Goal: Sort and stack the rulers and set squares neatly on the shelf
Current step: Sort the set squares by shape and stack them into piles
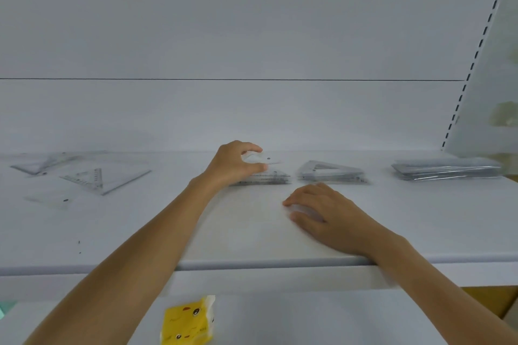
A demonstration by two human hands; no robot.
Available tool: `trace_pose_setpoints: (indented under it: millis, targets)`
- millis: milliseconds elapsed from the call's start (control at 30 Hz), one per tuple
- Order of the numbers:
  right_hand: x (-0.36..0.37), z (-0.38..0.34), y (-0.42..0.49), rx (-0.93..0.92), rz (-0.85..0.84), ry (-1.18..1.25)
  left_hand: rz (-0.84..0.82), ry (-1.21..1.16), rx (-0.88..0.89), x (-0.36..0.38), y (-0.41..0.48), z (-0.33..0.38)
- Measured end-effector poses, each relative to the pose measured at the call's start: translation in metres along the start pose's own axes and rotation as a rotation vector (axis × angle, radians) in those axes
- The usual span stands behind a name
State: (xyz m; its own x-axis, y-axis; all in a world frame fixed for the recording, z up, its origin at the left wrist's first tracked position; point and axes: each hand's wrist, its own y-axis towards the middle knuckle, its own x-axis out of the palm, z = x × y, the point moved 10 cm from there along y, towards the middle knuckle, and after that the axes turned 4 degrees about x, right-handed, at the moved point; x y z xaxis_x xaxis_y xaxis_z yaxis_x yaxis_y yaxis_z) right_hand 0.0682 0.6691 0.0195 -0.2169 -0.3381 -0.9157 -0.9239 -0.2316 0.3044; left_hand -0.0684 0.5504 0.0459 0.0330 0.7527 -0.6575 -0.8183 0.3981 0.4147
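Observation:
My left hand (234, 164) grips a small clear ruler piece (262, 158) just above a low stack of clear set squares (266, 178) at the middle of the white shelf (252, 232). Flat on the shelf in front of that stack lies my right hand (322, 210), fingers spread and holding nothing. A second stack of set squares (330, 172) sits just to the right. At the far right lies a pile of packaged rulers (445, 168). Loose clear set squares (89, 176) are scattered at the left, with a small clear ruler (53, 199) near them.
The shelf's front edge (252, 263) runs across below my wrists. A yellow packet with cartoon faces (187, 322) lies on the lower shelf. A slotted upright (476, 56) stands at the right against the back wall.

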Motion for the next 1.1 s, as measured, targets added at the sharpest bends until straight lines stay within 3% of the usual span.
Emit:
trace_pose_setpoints:
  millis: [67, 233, 467, 667, 767, 933, 1100]
  targets:
    - [0.0, 0.0, 0.0, 0.001, -0.005, 0.004, -0.024, -0.004, 0.012, 0.003, 0.001, -0.001]
    - [-0.001, 0.001, 0.0, -0.002, 0.007, -0.014, -0.261, 0.245, 0.012, 0.04, -0.002, -0.007]
    - [-0.003, 0.002, 0.0, 0.004, 0.017, -0.015, -0.215, 0.121, 0.047, 0.033, -0.005, -0.005]
    - [-0.006, -0.005, 0.006, -0.011, -0.01, -0.07, -0.014, 0.045, 0.079, -0.004, -0.003, 0.006]
    - [-0.008, -0.02, 0.019, -0.007, 0.037, -0.13, -0.053, 0.11, 0.076, -0.02, -0.005, 0.002]
    - [-0.004, -0.087, 0.063, -0.037, 0.136, -0.057, -0.095, 0.26, 0.033, -0.083, -0.031, -0.05]
    - [0.038, -0.157, 0.118, -0.045, 0.027, -0.027, -0.063, 0.307, -0.065, -0.17, -0.084, -0.135]
